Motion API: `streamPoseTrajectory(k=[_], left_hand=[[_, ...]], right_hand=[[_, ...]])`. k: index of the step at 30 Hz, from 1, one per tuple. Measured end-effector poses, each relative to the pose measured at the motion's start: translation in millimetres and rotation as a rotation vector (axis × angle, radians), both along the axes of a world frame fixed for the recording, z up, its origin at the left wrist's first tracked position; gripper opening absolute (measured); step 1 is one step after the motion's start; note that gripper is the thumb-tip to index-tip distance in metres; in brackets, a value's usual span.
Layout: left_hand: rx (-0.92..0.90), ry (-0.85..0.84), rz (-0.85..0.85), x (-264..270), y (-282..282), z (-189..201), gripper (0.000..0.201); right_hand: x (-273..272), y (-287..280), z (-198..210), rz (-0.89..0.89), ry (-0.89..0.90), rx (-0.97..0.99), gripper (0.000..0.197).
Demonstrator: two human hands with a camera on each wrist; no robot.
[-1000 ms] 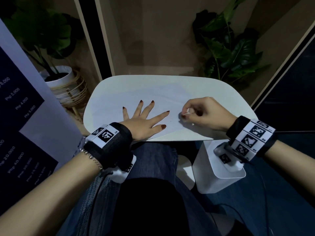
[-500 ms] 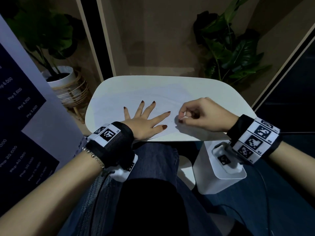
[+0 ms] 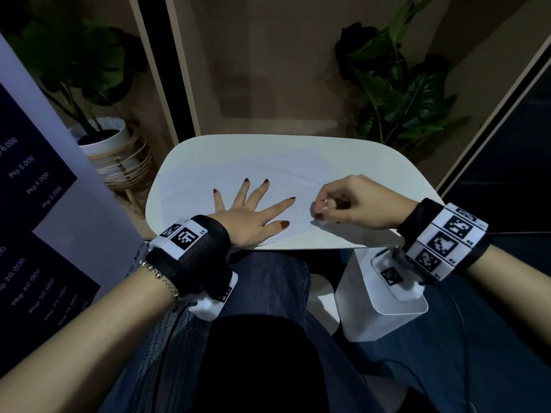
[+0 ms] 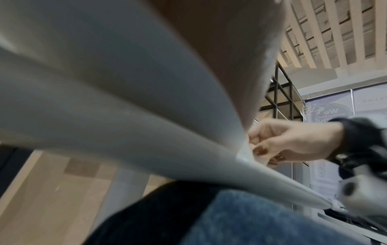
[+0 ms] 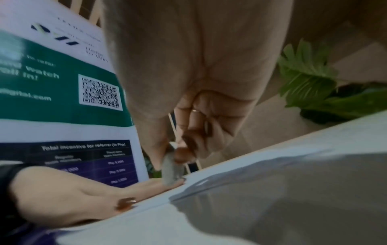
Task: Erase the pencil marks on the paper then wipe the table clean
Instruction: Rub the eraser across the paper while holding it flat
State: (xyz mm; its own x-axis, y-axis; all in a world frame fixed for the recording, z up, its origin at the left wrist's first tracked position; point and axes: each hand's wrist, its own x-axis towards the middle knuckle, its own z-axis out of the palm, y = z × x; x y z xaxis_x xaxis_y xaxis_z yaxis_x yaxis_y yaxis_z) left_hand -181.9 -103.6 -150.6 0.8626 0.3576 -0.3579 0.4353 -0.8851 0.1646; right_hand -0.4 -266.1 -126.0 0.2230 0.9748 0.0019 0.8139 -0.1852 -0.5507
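A white sheet of paper point(image 3: 262, 171) lies on the small white table point(image 3: 393, 174). My left hand point(image 3: 253, 204) lies flat on the paper with its fingers spread, holding the sheet down. My right hand point(image 3: 322, 208) hovers at the paper's right part, with thumb and fingers pinching a small pale eraser point(image 3: 323, 207). In the right wrist view the eraser point(image 5: 170, 167) points down at the paper point(image 5: 261, 207), just beside my left hand's fingertips point(image 5: 178, 183). The left wrist view shows my right hand point(image 4: 278, 142) over the table's edge point(image 4: 272, 175). Pencil marks are too faint to make out.
A potted plant in a wicker stand point(image 3: 113, 150) is on the floor at left, a leafy plant point(image 3: 399, 90) behind the table at right. A printed banner point(image 3: 32, 222) stands at the left. A white box-shaped stand point(image 3: 378, 296) sits under the table's right side, by my knees.
My right hand with the eraser has shifted slightly to the left along the paper's lower right part and lifted a little. The left hand stays flat in the same place.
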Motion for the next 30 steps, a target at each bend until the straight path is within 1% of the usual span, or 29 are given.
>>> streamPoseTrajectory(k=[1,4,7,8,9,11,12,13,15,17,19,21,24,27,30], left_hand=[[0.003,0.000,0.000,0.3,0.0,-0.4,0.053],[-0.008,-0.003,0.000,0.2,-0.5,-0.7,0.052],[-0.014,-0.001,-0.001,-0.3,-0.6,0.6,0.052],[-0.016,0.000,-0.004,-0.4,-0.5,1.1,0.052],[-0.019,0.003,-0.008,-0.4,-0.3,1.5,0.052],[-0.018,0.009,-0.019,-1.0,0.9,2.1,0.053],[-0.016,0.014,-0.024,-1.6,1.7,2.2,0.053],[-0.014,0.017,-0.029,-1.8,2.6,2.9,0.053],[-0.014,0.021,-0.042,-2.2,4.4,3.5,0.054],[-0.008,0.018,-0.052,-3.4,6.0,3.9,0.055],[0.000,0.015,-0.057,-4.4,8.0,4.7,0.055],[0.008,0.019,-0.051,-4.7,11.1,6.3,0.054],[0.065,0.035,-0.027,-6.0,17.8,11.4,0.054],[0.129,0.077,-0.004,-8.3,23.7,17.4,0.054],[0.193,0.087,-0.032,-8.6,22.4,24.3,0.057]], right_hand=[[0.0,0.6,-2.2,-0.003,-0.036,-0.017,0.004],[13.8,-6.4,-0.7,-0.084,-0.054,-0.042,0.007],[29.3,-15.4,5.1,-0.156,-0.133,-0.063,0.013],[33.4,-17.6,6.1,-0.180,-0.120,-0.063,0.013],[37.3,-19.9,6.6,-0.207,-0.069,-0.049,0.012],[44.7,-24.6,6.3,-0.281,0.084,0.018,0.007],[47.6,-26.6,5.5,-0.325,0.126,0.064,0.007],[49.9,-28.3,4.4,-0.364,0.130,0.106,0.008],[50.8,-30.1,1.9,-0.397,0.057,0.156,0.009],[47.1,-29.3,-0.1,-0.380,-0.028,0.148,0.009],[42.4,-27.5,-2.9,-0.358,-0.056,0.098,0.011],[38.2,-25.8,-6.7,-0.343,-0.048,0.044,0.015],[30.1,-24.0,-9.2,-0.326,-0.031,0.029,0.015],[18.1,-22.3,-7.0,-0.251,-0.057,0.035,0.012],[4.3,-20.3,-6.4,-0.177,-0.031,0.033,0.016]])
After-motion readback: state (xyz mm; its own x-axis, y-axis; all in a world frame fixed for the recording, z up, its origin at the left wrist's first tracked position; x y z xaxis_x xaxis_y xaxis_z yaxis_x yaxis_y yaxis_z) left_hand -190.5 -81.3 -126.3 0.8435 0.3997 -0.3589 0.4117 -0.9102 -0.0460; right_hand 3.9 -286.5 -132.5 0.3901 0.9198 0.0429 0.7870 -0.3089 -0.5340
